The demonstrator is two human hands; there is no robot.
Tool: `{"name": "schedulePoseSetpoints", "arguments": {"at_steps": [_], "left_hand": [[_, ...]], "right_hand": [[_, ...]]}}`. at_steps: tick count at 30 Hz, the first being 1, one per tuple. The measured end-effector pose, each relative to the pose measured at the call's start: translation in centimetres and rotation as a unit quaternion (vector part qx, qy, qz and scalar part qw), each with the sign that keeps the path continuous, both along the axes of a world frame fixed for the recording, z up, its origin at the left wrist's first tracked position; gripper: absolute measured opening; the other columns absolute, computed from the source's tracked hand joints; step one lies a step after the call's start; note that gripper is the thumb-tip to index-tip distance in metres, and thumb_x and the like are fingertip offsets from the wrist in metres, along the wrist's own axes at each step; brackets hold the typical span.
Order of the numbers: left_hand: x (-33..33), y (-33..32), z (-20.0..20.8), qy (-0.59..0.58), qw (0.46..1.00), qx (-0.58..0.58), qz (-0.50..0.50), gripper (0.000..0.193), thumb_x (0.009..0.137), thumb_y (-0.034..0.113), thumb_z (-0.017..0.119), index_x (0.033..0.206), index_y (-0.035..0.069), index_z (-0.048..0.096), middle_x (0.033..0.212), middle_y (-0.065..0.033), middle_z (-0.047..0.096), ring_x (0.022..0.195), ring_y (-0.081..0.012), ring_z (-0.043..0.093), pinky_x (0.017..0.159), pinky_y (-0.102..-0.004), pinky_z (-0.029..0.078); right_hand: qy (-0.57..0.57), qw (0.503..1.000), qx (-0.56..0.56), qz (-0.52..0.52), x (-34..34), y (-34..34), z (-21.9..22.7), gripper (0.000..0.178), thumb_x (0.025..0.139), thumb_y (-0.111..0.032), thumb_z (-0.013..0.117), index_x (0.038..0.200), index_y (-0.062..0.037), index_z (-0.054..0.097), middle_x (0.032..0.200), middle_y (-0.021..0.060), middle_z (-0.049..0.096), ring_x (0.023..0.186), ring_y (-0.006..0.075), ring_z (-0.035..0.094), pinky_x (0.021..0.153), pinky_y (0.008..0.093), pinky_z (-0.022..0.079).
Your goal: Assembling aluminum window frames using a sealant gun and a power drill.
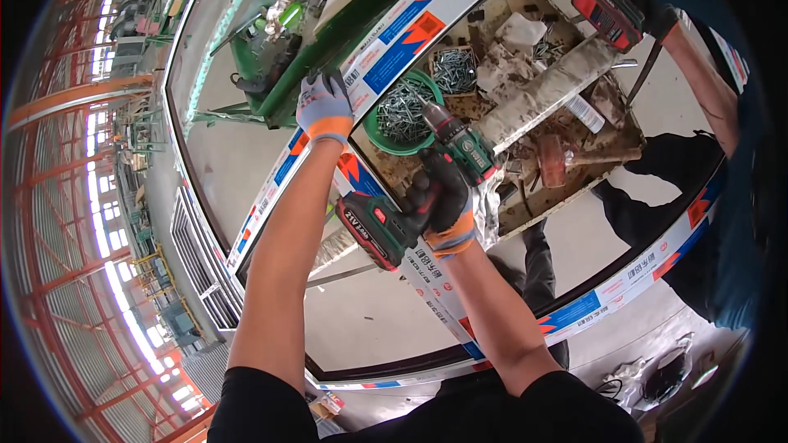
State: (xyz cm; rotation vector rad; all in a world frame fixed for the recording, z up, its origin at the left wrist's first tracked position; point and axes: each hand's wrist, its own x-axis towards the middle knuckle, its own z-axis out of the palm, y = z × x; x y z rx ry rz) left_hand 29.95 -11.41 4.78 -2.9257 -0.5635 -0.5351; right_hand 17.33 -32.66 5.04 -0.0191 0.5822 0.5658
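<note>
My left hand [325,108], in a grey and orange glove, is closed on a long frame bar [402,39] wrapped in printed white, blue and orange film. In my right hand [447,205], gloved the same way with dark fingers, is a green and black cordless drill [469,154]. Its chuck points up and left, over a green bowl [371,130] full of loose screws. The drill's battery end hangs out to the left of my wrist, above another film-wrapped bar.
A dirty tray [513,217] under the frame holds a box of screws [454,71], a mallet [552,162] and scraps. At the right, another person's hand holds a red and black cordless tool [607,13]. A green stand [283,86] with tools is at upper left.
</note>
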Motion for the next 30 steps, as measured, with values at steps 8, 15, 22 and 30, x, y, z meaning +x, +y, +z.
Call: {"name": "schedulePoseSetpoints", "arguments": {"at_steps": [8,15,22,30], "left_hand": [[0.1,0.6,-0.5,0.025,1.000,0.014,0.008,0.033,0.095,0.033,0.044,0.106,0.011,0.065,0.117,-0.0155,0.061,0.106,-0.0311,0.059,0.089,-0.0396,0.048],[0.0,1.2,-1.3,0.031,0.999,0.036,0.013,0.035,0.096,0.034,0.042,0.112,0.011,0.062,0.120,-0.0156,0.060,0.108,-0.0314,0.058,0.090,-0.0395,0.047],[0.2,0.3,-0.4,0.040,0.999,0.006,0.020,0.035,0.096,0.035,0.041,0.108,0.011,0.064,0.117,-0.0164,0.061,0.109,-0.0320,0.057,0.091,-0.0406,0.046],[0.3,0.4,-0.4,0.047,0.999,0.016,0.020,0.035,0.096,0.035,0.042,0.108,0.011,0.065,0.118,-0.0169,0.061,0.111,-0.0309,0.057,0.091,-0.0397,0.046]], "right_hand": [[-0.038,0.999,-0.016,-0.006,0.6,0.9,-0.8,0.023,0.091,-0.023,0.054,0.109,-0.0091,0.054,0.065,0.0034,0.056,0.051,0.0187,0.052,0.053,0.0371,0.045],[-0.041,0.998,0.038,-0.021,0.8,0.6,-1.1,0.023,0.092,-0.022,0.051,0.108,-0.0059,0.054,0.064,0.0053,0.055,0.051,0.0212,0.051,0.053,0.0394,0.043],[-0.021,0.998,0.062,-0.004,1.0,0.2,-1.4,0.017,0.091,-0.020,0.050,0.102,-0.0074,0.055,0.064,0.0054,0.055,0.052,0.0219,0.051,0.054,0.0396,0.043],[-0.004,0.999,0.049,0.014,1.0,0.9,-1.5,0.009,0.090,-0.018,0.051,0.093,-0.0107,0.055,0.062,0.0044,0.055,0.051,0.0227,0.052,0.051,0.0397,0.044]]}}
